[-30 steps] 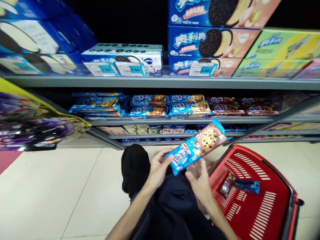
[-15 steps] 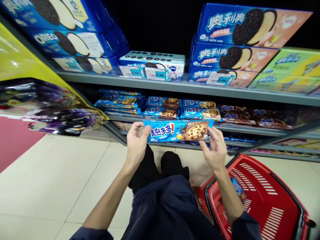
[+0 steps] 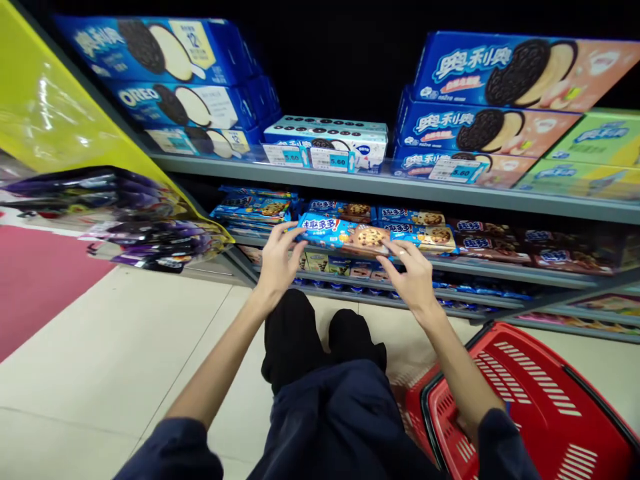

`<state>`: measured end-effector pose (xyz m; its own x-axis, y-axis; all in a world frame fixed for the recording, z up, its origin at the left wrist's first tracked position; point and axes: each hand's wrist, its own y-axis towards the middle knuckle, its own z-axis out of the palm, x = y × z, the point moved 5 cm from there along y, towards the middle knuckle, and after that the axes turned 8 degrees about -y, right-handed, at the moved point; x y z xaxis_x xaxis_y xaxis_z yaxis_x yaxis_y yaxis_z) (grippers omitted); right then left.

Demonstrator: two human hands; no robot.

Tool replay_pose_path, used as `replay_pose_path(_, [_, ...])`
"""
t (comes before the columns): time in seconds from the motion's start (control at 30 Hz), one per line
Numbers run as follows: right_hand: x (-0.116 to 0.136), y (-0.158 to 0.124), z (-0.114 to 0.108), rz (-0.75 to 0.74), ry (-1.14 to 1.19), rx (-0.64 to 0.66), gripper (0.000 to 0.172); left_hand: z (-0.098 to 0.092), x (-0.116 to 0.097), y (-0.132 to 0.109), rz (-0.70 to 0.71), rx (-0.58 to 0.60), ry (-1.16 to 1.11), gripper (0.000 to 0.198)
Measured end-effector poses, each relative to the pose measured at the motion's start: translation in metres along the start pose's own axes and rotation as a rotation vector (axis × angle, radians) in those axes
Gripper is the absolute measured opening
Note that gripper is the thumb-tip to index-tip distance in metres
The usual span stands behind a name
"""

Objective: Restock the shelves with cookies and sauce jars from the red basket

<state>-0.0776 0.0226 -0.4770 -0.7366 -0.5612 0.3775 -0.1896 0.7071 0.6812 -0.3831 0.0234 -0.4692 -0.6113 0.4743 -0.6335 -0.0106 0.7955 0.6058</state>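
A long blue and brown cookie packet (image 3: 345, 233) with a chocolate-chip cookie printed on it lies level at the front of the middle shelf, its face tilted upward. The fingers of my left hand (image 3: 279, 260) pinch its left end. At the right end, the thumb and fingers of my right hand (image 3: 414, 275) hold the packet's lower corner; a ring shows on one finger. Right behind it sit stacked blue cookie packets (image 3: 407, 215) of the same brand. Whether the packet rests fully on the shelf I cannot tell.
Above runs a grey shelf edge (image 3: 350, 180) with price tags and stacked blue Oreo boxes (image 3: 195, 107). Brown packets (image 3: 490, 243) lie to the right. A red shopping basket (image 3: 545, 373) stands at my right side. A yellow display (image 3: 65, 100) with dark packs hangs at left.
Both hands have carried the cookie packet forward from in front of the shelf to the stacked packets, tipping its face upward. The camera view has shifted slightly.
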Motion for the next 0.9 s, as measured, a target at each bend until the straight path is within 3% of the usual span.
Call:
replay_pose_path(0.13, [-0.009,0.039,0.046,-0.050,-0.247,0.215,0.036,0.019,0.037,0.038,0.085,0.241,0.415,0.029])
replay_pose_path(0.23, [-0.008,0.051,0.073,-0.092,-0.472,0.395,0.033,0.041,0.045,0.041,0.148,0.451,0.698,0.034])
replay_pose_path(0.3, [-0.006,0.053,0.084,-0.139,-0.563,0.459,0.032,0.052,0.043,0.037,0.188,0.529,0.832,0.038])
replay_pose_path(0.43, [-0.005,0.053,0.094,-0.174,-0.615,0.451,0.034,0.060,0.039,0.033,0.195,0.566,0.911,0.043])
replay_pose_path(0.6, [-0.010,0.057,0.102,-0.123,-0.575,0.464,0.034,0.059,0.045,0.036,0.159,0.529,0.793,0.051])
replay_pose_path(0.7, [-0.002,0.054,0.089,-0.099,-0.497,0.397,0.040,0.057,0.038,0.034,0.179,0.444,0.707,0.049])
replay_pose_path(0.77, [0.004,0.041,0.064,-0.091,-0.383,0.257,0.042,0.055,0.027,0.021,0.230,0.362,0.623,0.048])
replay_pose_path(0.83, [0.001,0.009,0.024,-0.022,-0.252,0.069,0.038,0.055,0.017,-0.008,0.272,0.302,0.494,0.042])
replay_pose_path(0.9, [-0.022,-0.048,-0.026,0.165,-0.192,-0.131,0.033,0.060,0.013,-0.053,0.273,0.291,0.330,0.032])
